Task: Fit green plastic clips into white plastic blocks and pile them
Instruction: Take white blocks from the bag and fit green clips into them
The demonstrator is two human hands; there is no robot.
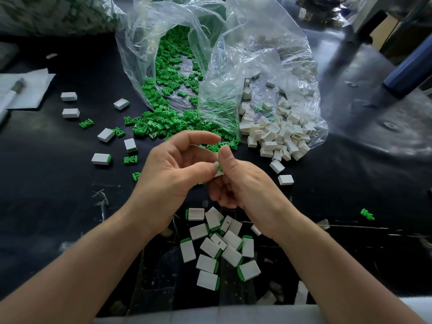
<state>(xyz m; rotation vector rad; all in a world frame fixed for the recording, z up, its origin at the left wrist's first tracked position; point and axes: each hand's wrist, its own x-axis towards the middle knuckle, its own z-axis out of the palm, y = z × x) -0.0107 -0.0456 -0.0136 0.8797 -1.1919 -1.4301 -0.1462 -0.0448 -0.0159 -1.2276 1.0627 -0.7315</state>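
Two hands are meeting above the black desk (58, 183) – the left hand (173, 169) is pinching a small white plastic block (219, 174) with its thumb, while the right hand (240, 183) is gripping the same block, its thumb pressing the green plastic clip (218, 165) at the block's end. Beyond them, loose green clips (163, 122) are spilling from a clear plastic bag (233, 43) beside a heap of empty white blocks (278, 136), and a pile of fitted blocks (217, 249) is lying on the desk below the wrists.

Cool daylight coming in from the top right, glinting hard off the clear bag (264, 54) and sheening the dark bench (350, 160). Centre's crisp, blocks (275, 134) sharp, shadows soft. Out at the edges it bends and smears; top corners blurred.
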